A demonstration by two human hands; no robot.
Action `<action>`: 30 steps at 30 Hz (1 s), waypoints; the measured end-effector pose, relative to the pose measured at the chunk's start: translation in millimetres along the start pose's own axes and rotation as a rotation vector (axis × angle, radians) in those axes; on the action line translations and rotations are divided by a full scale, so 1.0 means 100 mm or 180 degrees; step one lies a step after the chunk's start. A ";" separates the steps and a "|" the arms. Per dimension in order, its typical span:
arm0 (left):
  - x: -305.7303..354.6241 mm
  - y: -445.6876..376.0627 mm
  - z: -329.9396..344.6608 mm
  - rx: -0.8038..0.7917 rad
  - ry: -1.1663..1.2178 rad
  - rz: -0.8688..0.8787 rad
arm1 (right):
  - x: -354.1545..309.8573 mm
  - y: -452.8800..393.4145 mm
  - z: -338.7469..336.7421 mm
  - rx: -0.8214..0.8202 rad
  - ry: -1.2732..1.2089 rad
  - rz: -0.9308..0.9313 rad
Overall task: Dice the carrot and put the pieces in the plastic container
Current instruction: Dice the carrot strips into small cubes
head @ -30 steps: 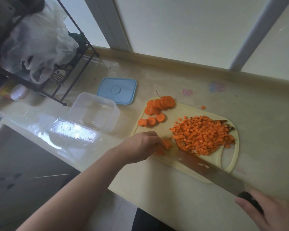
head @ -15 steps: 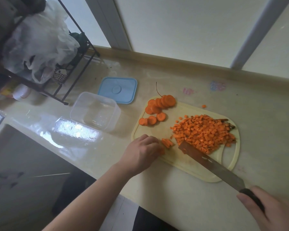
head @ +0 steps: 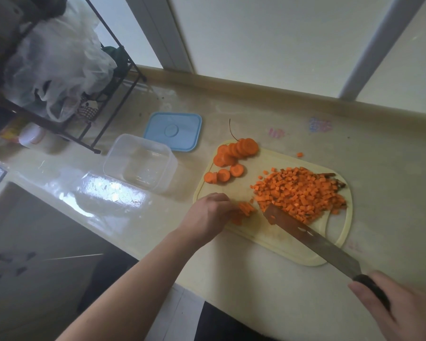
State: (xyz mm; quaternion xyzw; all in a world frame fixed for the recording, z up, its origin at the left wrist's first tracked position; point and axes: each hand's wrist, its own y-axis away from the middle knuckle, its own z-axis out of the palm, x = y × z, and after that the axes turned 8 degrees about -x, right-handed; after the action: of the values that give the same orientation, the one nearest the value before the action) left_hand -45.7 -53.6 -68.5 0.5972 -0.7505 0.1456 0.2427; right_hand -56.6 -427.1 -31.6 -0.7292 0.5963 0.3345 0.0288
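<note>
Bench (head: pixel 256 286): beige and glossy, strong glare near the front-left edge.
Rack (head: pixel 103 94): black wire, back-left corner, crumpled plastic bags (head: pixel 57 60) stuffed in.
Cutting board (head: pixel 263 232): pale yellow, right of centre, front edge close to the bench's front edge.
Plastic container (head: pixel 140 163): clear, no carrot inside, just left of the board's back-left corner.
Lid (head: pixel 173 131): blue, flat behind the container.
Knife (head: pixel 312 238): blade slanted over the board's front-right, tip against the dice.
Diced carrot (head: pixel 301 193): big heap, right half of the board.
Carrot rounds (head: pixel 234 156): back-left corner of the board, some overlapping.
Left hand (head: pixel 210 215): fingers curled, pinching carrot strips (head: pixel 246 209) at the board's left edge.
Right hand (head: pixel 399 308): wrapped round the black knife handle (head: pixel 371 289), off the board's front-right corner.
</note>
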 end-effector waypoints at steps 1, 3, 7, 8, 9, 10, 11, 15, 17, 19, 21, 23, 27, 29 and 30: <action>0.01 0.00 0.00 0.0012 0.0004 0.0017 | 0.00 0.00 0.00 -0.0014 0.0039 0.0005; 0.04 -0.01 0.00 0.0004 0.0025 0.0022 | 0.02 0.00 0.00 -0.0039 0.0033 0.0052; 0.08 -0.01 0.03 0.0148 -0.0030 -0.0078 | 0.04 0.00 0.02 0.0009 0.0005 0.0038; 0.09 0.00 0.04 0.0227 -0.0003 -0.0179 | 0.04 0.00 0.02 0.0023 0.0010 0.0014; 0.10 0.01 0.05 0.0326 0.0025 -0.0261 | 0.04 0.00 0.02 0.0037 0.0026 -0.0007; 0.10 0.04 0.05 0.0404 0.0045 -0.0306 | 0.03 0.00 0.02 0.0057 0.0029 -0.0018; 0.08 0.07 0.05 0.0415 0.0045 -0.0314 | 0.04 0.00 0.02 0.0087 0.0016 -0.0021; 0.01 0.18 0.05 0.0179 -0.0049 -0.0260 | 0.06 0.01 0.06 0.0151 0.0041 -0.0032; 0.00 0.18 0.07 0.0177 -0.0050 -0.0292 | 0.07 0.00 0.08 0.0143 -0.0005 -0.0049; 0.02 0.17 0.08 0.0218 -0.0025 -0.0268 | 0.07 -0.01 0.09 0.0121 -0.0037 -0.0058; 0.05 0.15 0.08 0.0237 0.0007 -0.0208 | 0.07 -0.01 0.09 0.0096 -0.0007 -0.0069; 0.06 0.14 0.07 0.0232 0.0028 -0.0193 | 0.07 0.00 0.09 0.0120 -0.0010 -0.0113; 0.10 0.09 0.06 0.0266 0.0025 -0.0261 | 0.05 -0.01 0.10 0.0139 -0.0002 -0.0183; 0.10 0.08 0.05 0.0286 0.0059 -0.0311 | 0.04 0.00 0.11 0.0186 -0.0055 -0.0193; 0.09 0.07 0.04 0.0281 0.0105 -0.0361 | 0.03 0.00 0.11 0.0191 -0.0076 -0.0181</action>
State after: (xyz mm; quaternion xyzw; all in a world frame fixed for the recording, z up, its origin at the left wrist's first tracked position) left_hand -54.8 -61.8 -66.4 0.6464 -0.7042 0.1745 0.2363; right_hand -61.1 -424.9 -41.6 -0.7406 0.5847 0.3242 0.0673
